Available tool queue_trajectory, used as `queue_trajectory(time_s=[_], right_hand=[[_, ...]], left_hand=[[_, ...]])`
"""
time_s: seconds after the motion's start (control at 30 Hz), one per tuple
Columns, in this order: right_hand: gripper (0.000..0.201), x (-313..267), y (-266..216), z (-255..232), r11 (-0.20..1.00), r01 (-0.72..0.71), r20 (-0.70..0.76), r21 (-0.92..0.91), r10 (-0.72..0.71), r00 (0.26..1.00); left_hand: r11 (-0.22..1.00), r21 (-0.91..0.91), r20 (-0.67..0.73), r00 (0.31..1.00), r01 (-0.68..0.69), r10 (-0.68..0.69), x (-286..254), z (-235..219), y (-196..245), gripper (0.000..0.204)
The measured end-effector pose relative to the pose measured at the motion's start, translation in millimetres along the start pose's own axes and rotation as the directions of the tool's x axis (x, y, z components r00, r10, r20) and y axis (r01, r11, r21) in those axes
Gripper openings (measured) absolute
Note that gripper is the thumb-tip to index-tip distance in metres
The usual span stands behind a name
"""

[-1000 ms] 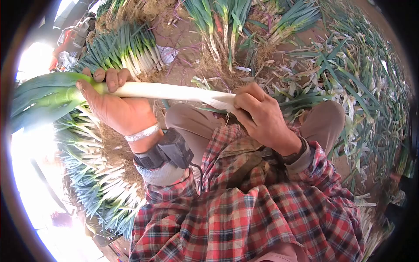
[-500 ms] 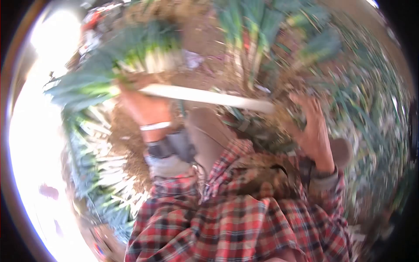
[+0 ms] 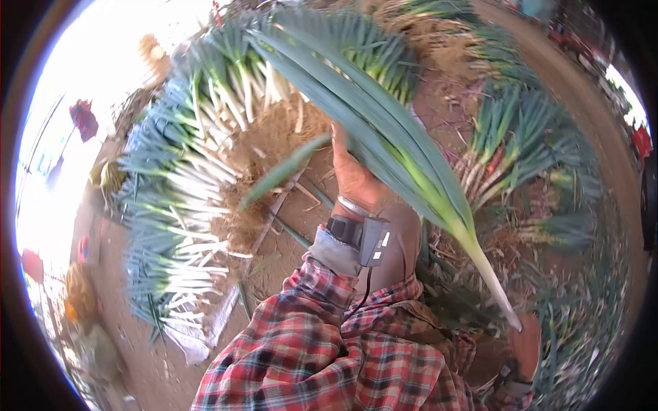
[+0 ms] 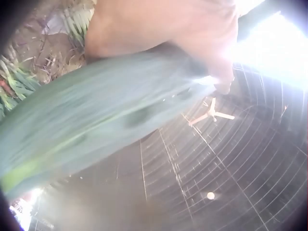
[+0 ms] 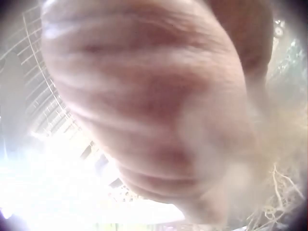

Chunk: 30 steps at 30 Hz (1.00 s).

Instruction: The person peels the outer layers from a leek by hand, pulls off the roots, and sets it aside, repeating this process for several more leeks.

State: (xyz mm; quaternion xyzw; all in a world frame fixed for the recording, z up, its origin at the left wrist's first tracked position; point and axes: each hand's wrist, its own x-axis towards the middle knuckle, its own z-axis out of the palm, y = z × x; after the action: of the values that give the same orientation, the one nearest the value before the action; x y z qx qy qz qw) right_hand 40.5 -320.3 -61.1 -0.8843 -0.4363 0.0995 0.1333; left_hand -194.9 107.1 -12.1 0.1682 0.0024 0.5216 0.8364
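Though long, the leek point(image 3: 449, 209) calls for a hold at the stem point(image 3: 493, 277)

As read from the left, a curved row of leeks point(image 3: 205, 171) lies on the ground point(image 3: 154, 373), white ends turned inward, a pale sheet point(image 3: 188, 349) showing at its lower end. Next is the left hand point(image 3: 356, 181), against the leaves point(image 3: 380, 130) of the single leek; its fingers are largely hidden, so whether they clasp the greens or merely prop them cannot be told. One blade point(image 3: 284, 171) hangs apart, left of that hand. The inspected leek is in the air, slanting from upper middle to lower right. The right hand point(image 3: 526, 346) has its fingers curled round the root end, no gap visible (its wrist view is blurred, but agrees). Further right are more bundles point(image 3: 493, 137) and, below them, leaf scraps point(image 3: 582, 329).

Assessment: probably light, yet top-heavy, given the broad leaves. The stem should prove firm and smooth, slippery if damp; the leaves limp, liable to crease or tear. Best hold: the white part just under the fork, for balance. Held by the root end alone, the top would likely sag.
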Motion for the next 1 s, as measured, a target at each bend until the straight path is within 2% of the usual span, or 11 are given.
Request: queue_trajectory(time_s=[0.33, 0.47, 0.6, 0.67, 0.77, 0.8, 0.83, 0.87, 0.9, 0.97, 1.0], right_hand=[[0.034, 32.1, 6.8, 18.6, 0.99, 0.047, 0.102, -0.135, -0.033, 0.994], [0.035, 83.4, -108.6, 16.3, 0.964, 0.265, 0.195, 0.011, -0.262, 0.945], [0.037, 153.4, -285.7, 41.6, 0.714, 0.608, 0.193, 0.347, -0.689, 0.698], [0.04, 164.2, -376.3, 62.1, 0.538, 0.667, 0.068, 0.516, -0.802, 0.594], [0.037, 162.3, -416.7, 65.5, 0.535, 0.768, 0.063, 0.352, -0.832, 0.551], [0.037, 164.7, -404.7, 64.0, 0.548, 0.753, 0.123, 0.365, -0.83, 0.544], [0.036, 167.5, -391.5, 64.0, 0.557, 0.739, 0.184, 0.378, -0.828, 0.53], [0.037, 171.3, -361.5, 63.9, 0.622, 0.701, 0.185, 0.35, -0.779, 0.599], [0.037, 176.1, -323.9, 62.1, 0.631, 0.692, 0.192, 0.351, -0.771, 0.607], [0.03, 183.6, -243.7, 54.9, 0.848, 0.37, 0.219, 0.38, -0.471, 0.854], [0.026, 179.4, -209.3, 41.5, 0.906, 0.233, 0.18, 0.353, -0.311, 0.933]], left_hand=[[0.927, 0.087, 0.045, 0.931, -0.365, 0.362, 4.8, -35.1, 113.9, 0.062], [0.825, 0.319, 0.016, 0.873, -0.467, 0.488, 14.4, -24.6, 195.9, 0.069], [0.509, 0.692, -0.086, 0.642, -0.511, 0.762, 12.1, -65.1, 419.8, 0.071], [0.405, 0.799, -0.166, 0.484, -0.444, 0.859, -8.0, -91.3, 435.6, 0.068], [0.671, 0.661, -0.533, 0.421, -0.335, 0.734, -78.5, -214.9, 429.0, 0.034], [0.423, 0.882, -0.064, 0.837, -0.207, 0.544, -125.1, -348.9, 449.3, 0.02], [0.81, 0.543, -0.669, 0.469, -0.221, 0.576, -131.5, -305.8, 357.3, 0.017], [0.901, 0.427, -0.354, 0.901, -0.082, 0.25, -165.1, -351.7, 340.0, 0.019], [0.977, 0.193, -0.334, 0.943, 0.085, -0.016, -172.9, -370.0, 305.6, 0.015], [0.924, 0.302, -0.925, 0.306, 0.233, 0.225, -138.5, -286.9, 219.5, 0.011], [0.863, 0.39, -0.832, 0.525, 0.322, 0.18, -135.2, -304.9, 209.7, 0.004]])
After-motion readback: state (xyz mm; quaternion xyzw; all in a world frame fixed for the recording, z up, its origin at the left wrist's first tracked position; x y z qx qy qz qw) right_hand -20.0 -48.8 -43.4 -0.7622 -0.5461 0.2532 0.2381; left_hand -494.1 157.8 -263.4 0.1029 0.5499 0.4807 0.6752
